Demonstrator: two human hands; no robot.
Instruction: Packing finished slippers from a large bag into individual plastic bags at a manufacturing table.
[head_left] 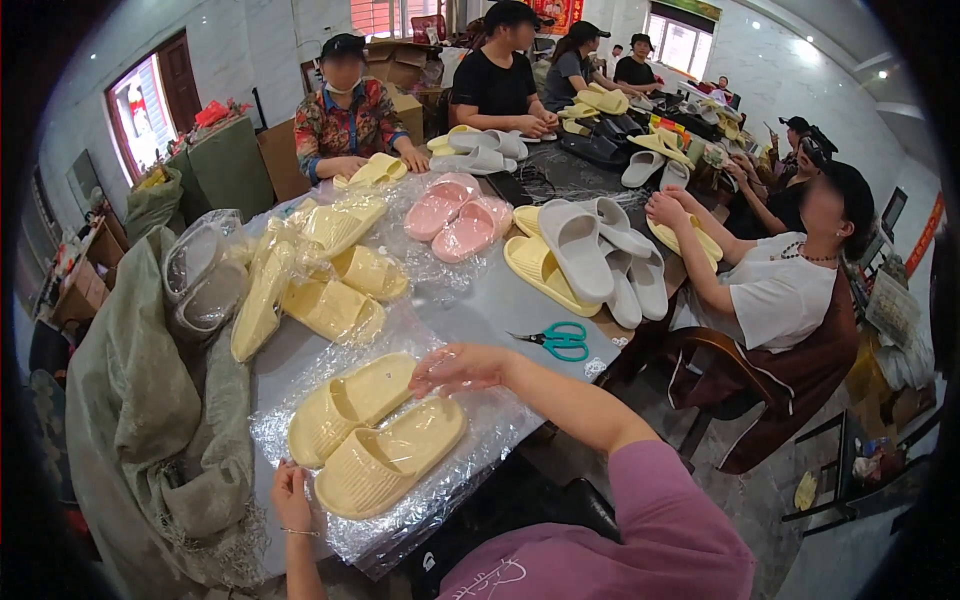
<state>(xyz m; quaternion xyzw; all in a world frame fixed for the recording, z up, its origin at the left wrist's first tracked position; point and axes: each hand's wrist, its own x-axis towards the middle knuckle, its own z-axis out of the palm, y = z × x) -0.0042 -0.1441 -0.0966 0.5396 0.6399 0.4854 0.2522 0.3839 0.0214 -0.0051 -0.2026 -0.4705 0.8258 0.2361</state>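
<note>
A pair of pale yellow slide sandals (390, 452) lies side by side on the table in front of me, within a clear plastic bag (500, 440). My left hand (292, 497) is closed at the bag's near left edge, beside the ribbed toe of the nearer sandal. At the heel end, my right hand (458, 370) reaches in from the right with its fingers stretched out over the plastic near the farther sandal's heel. Teal-handled scissors (562, 341) lie on the table to the right of that hand.
Bagged yellow sandals (335, 305) and grey ones (205, 270) are heaped at the left. Bagged pink sandals (458, 216) lie beyond. Loose grey sandals (575, 250) are stacked farther right. A green sack (150, 420) hangs by the table's left edge. Several people sit around the table.
</note>
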